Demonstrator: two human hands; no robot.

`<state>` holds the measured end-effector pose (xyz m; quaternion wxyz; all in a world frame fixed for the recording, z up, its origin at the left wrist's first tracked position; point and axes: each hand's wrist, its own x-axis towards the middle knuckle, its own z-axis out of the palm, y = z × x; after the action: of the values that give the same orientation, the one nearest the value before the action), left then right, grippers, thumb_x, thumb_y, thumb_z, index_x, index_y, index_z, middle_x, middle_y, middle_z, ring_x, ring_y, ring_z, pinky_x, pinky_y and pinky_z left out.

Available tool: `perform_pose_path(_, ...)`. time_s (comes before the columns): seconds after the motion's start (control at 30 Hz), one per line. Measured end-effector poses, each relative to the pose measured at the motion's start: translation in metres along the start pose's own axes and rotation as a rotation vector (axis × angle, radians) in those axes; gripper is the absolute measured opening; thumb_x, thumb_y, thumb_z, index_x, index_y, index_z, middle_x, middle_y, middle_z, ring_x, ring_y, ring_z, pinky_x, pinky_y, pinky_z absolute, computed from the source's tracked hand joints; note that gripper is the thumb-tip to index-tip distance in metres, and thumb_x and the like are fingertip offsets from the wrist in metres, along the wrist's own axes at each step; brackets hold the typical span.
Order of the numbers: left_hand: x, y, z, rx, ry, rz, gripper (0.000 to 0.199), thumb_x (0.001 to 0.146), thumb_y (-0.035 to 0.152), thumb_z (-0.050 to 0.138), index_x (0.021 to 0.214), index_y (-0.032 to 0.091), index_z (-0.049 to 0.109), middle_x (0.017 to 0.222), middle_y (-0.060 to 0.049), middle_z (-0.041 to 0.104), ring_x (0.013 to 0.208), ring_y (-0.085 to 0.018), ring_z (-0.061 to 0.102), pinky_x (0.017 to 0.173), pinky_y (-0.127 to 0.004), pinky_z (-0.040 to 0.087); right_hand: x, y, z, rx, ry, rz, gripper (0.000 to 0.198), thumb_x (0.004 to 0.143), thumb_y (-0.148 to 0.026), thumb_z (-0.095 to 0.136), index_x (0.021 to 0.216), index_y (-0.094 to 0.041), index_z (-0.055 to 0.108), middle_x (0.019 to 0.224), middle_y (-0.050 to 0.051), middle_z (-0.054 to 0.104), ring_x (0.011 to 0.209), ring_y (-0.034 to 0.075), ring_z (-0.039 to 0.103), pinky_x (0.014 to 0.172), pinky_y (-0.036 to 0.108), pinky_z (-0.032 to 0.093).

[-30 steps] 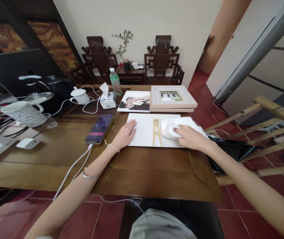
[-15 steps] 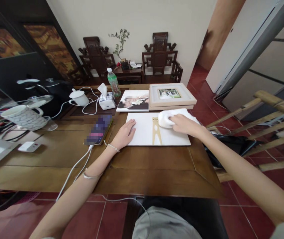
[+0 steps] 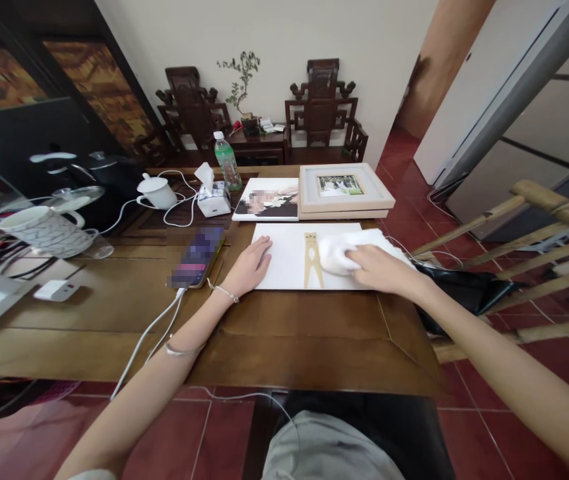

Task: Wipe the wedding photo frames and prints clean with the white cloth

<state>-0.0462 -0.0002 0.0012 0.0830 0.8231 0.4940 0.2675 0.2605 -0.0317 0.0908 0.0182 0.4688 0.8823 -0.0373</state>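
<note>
A flat white board [image 3: 284, 267] lies on the brown wooden table, with a tan, fork-legged stand piece [image 3: 311, 260] running down its middle. My left hand [image 3: 253, 265] rests flat on the board's left edge, fingers stretched out and holding nothing. Bunched in my right hand [image 3: 377, 267] is a white cloth [image 3: 337, 250], pressed against the board's right part, just right of the tan piece. The cloth and hand cover much of the board's right side.
Behind the board lie a photo panel [image 3: 267, 200] and a pale box frame with a picture [image 3: 347, 190]. A tissue box [image 3: 214, 200], bottle [image 3: 228, 163] and white lidded cup [image 3: 157, 193] stand back left. A charging phone [image 3: 197, 259] lies left of my arm.
My right hand has moved the cloth down and slightly right over the board. My left hand stays at the board's left edge.
</note>
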Motion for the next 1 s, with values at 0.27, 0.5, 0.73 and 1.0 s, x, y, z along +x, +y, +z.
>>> perform_pose_path(0.27, 0.000, -0.001, -0.002, -0.004, -0.002, 0.015, 0.043, 0.094, 0.029, 0.037, 0.126, 0.005, 0.053, 0.140, -0.021, 0.049, 0.135, -0.027, 0.041, 0.114, -0.046, 0.032, 0.070, 0.028, 0.000, 0.004, 0.080, 0.119, 0.030, 0.075, -0.008, 0.042, 0.094, -0.010, 0.065, 0.100, 0.018, 0.067, 0.088, 0.028, 0.061, 0.068, 0.032, 0.040)
perform_pose_path(0.5, 0.000, 0.000, -0.001, -0.003, -0.003, 0.008, 0.042, 0.093, 0.029, 0.037, 0.126, 0.009, 0.052, 0.140, -0.018, 0.050, 0.135, -0.028, 0.042, 0.114, -0.049, 0.032, 0.001, -0.008, 0.010, 0.011, 0.085, -0.028, 0.027, 0.069, -0.005, 0.044, 0.085, -0.012, 0.064, 0.107, 0.020, 0.065, 0.100, 0.030, 0.061, 0.084, 0.036, 0.044)
perform_pose_path(0.73, 0.000, 0.002, -0.002, 0.012, -0.012, 0.006, 0.044, 0.094, 0.030, 0.035, 0.126, 0.005, 0.053, 0.140, -0.020, 0.049, 0.135, -0.027, 0.041, 0.115, -0.046, 0.031, -0.064, -0.038, 0.004, 0.136, 0.020, -0.113, 0.031, 0.067, -0.002, 0.042, 0.085, -0.016, 0.064, 0.116, 0.016, 0.063, 0.123, 0.029, 0.050, 0.098, 0.038, 0.039)
perform_pose_path(1.0, 0.000, 0.003, -0.004, 0.005, -0.022, 0.002, 0.043, 0.093, 0.030, 0.036, 0.126, 0.008, 0.052, 0.140, -0.019, 0.049, 0.135, -0.027, 0.041, 0.114, -0.048, 0.031, 0.012, -0.004, 0.002, 0.011, 0.022, 0.022, 0.026, 0.073, -0.009, 0.043, 0.090, -0.014, 0.063, 0.094, 0.015, 0.066, 0.086, 0.026, 0.060, 0.071, 0.032, 0.041)
